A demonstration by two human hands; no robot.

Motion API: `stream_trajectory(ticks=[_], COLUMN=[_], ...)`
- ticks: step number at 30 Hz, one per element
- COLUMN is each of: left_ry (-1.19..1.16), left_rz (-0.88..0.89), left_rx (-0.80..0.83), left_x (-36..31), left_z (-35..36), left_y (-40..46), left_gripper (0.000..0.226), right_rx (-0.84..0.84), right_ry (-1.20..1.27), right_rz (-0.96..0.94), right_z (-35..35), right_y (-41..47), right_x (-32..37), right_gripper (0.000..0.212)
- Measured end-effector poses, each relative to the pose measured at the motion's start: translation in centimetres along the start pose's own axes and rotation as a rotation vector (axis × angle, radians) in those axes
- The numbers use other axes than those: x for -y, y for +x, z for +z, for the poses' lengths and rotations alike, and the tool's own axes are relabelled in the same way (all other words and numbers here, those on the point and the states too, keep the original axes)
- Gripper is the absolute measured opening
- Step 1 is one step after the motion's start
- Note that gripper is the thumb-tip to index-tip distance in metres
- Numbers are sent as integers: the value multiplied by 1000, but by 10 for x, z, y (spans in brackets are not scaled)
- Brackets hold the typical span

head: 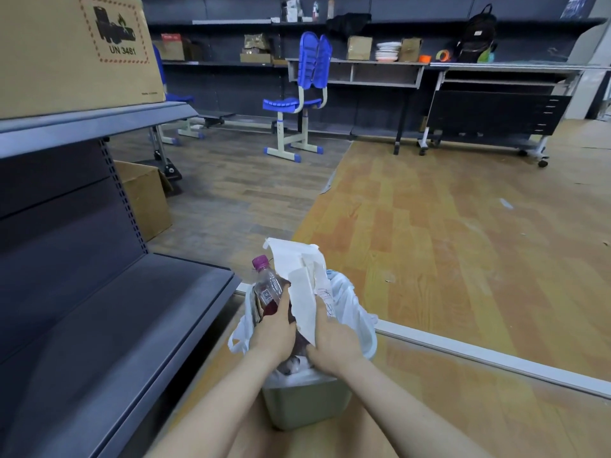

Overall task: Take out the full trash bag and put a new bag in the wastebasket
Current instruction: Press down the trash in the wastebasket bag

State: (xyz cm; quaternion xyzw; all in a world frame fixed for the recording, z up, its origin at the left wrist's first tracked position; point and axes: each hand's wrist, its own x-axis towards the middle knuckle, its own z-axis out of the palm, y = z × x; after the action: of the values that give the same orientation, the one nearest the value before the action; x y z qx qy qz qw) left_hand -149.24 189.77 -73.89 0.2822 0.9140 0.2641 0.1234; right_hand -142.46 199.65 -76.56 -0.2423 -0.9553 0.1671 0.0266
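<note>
A small grey wastebasket (305,406) stands on the wooden floor just in front of me, lined with a white trash bag (352,307) whose handles hang over the rim. Rubbish sticks up out of it: a plastic bottle (268,289) with a purple cap and a crumpled sheet of white paper (299,269). My left hand (276,330) presses against the bottle and the dark rubbish beside it. My right hand (334,342) holds the lower edge of the white paper. What lies deeper in the bag is hidden by my hands.
A grey metal shelf unit (109,319) runs close along my left, with a cardboard box (76,51) on top and another box (147,196) on the floor. A white floor strip (489,353) crosses to the right. Blue chair (299,94) and desks stand far back.
</note>
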Motion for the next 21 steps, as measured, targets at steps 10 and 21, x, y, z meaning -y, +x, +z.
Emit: stream_trajectory(ticks=[10, 21], left_ry=[936, 877], left_rz=[537, 645], left_rx=[-41, 94], left_x=[-19, -12], left_z=[-36, -16], left_y=[16, 29], left_gripper=[84, 59], right_rx=[91, -360], right_ry=[-84, 165], right_rz=[-76, -50], right_z=[-12, -40], right_y=[-6, 13], right_x=[-3, -56], right_gripper=[88, 72])
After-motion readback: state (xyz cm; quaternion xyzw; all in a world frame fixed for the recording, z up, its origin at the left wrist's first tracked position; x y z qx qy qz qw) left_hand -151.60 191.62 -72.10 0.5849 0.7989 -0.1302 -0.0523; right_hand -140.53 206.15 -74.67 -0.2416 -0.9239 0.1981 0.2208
